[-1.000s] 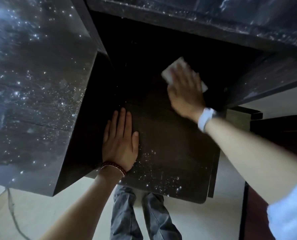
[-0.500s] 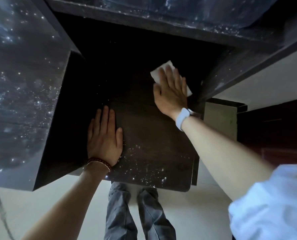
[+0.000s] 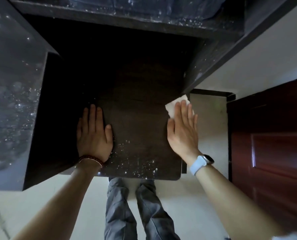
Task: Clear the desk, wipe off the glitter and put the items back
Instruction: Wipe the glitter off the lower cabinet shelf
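White tissue [image 3: 174, 105] lies under flat right hand [image 3: 183, 129] on shelf [image 3: 140, 129].

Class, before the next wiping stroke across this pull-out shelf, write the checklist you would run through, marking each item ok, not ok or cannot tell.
1. White tissue pinned flat under right hand: ok.
2. Left hand pressed flat on shelf, bracing it: ok.
3. Glitter gone from shelf's front edge: not ok.
4. Shelf free of other items: ok.
5. Dark rear of shelf clean: cannot tell.
6. Desk top wiped: not ok, specks remain.
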The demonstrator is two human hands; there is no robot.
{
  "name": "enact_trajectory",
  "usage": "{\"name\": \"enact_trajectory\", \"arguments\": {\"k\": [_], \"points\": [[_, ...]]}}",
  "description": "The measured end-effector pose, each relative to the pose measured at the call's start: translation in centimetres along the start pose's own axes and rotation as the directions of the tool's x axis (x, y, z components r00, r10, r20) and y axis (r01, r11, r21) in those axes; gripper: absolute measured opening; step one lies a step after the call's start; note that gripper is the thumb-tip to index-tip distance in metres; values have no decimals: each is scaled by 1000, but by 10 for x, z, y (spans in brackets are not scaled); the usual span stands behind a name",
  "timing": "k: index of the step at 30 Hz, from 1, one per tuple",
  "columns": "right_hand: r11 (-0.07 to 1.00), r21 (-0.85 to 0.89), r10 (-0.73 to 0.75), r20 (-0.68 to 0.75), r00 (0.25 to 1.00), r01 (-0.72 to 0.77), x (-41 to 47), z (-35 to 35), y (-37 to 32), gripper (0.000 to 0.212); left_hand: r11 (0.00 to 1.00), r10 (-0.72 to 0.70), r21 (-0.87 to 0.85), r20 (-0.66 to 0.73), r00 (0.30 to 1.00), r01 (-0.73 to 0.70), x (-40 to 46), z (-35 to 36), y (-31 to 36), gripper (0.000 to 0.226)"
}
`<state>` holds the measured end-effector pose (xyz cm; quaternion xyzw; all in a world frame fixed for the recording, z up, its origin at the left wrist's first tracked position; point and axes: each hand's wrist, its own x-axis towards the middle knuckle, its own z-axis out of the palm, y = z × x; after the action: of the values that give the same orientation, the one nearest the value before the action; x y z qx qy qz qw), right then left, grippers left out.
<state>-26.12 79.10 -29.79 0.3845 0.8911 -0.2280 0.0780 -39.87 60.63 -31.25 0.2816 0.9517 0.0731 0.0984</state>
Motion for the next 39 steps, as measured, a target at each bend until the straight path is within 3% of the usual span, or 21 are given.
{"name": "enact_trajectory", "arguments": {"k": [4, 7, 12, 15, 17, 23, 25, 28, 31, 33, 36, 37, 39], "points": [[994, 47, 99, -57, 994, -96, 18, -1, -15, 59, 1000, 6, -6, 1, 1000, -6, 1, -1, -1, 63], [995, 62, 77, -86, 993, -71, 13, 2, -14, 58, 1000, 13, -24, 2, 1000, -13, 1, -2, -1, 63], [984, -44, -174, 3, 985, 174, -66, 23, 4, 57, 999, 19, -27, 4, 1000, -19, -1, -3, -2, 62], [921, -125, -355, 124, 927, 369, -108, 30, 22, 53, 999, 24, -22, 6, 1000, -24, -1, -3, -4, 62], [895, -164, -393, 148, 908, 414, -95, 24, 28, 52, 999, 26, -30, 3, 1000, -26, 0, -3, -5, 61], [974, -121, -192, -16, 981, 189, -25, 12, 0, 58, 993, 22, -117, 14, 1000, -20, -9, -9, -7, 58], [966, -104, -241, -13, 970, 238, -59, 26, -3, 55, 992, 36, -118, 30, 999, -33, -20, -9, -10, 57], [922, -79, -368, 117, 922, 378, -139, 52, -5, 51, 992, 33, -124, 51, 998, -27, -40, -10, -16, 60], [902, -85, -407, 153, 900, 422, -158, 57, 0, 51, 992, 66, -108, 33, 997, -62, -64, -10, -24, 56], [940, -93, -322, 69, 944, 327, -141, 51, 0, 52, 993, 83, -89, 28, 996, -81, -82, -7, -31, 54], [998, -19, -59, -78, 995, 58, -110, 49, -16, 53, 993, 110, -55, 54, 992, -107, -105, -3, -40, 53], [998, -7, -59, -71, 996, 59, -108, 53, -28, 53, 992, 122, -47, 65, 990, -119, -112, -3, -43, 53], [961, -71, -266, 7, 964, 266, -118, 68, -51, 52, 990, 141, -32, 75, 987, -139, -119, -3, -47, 53]]}}
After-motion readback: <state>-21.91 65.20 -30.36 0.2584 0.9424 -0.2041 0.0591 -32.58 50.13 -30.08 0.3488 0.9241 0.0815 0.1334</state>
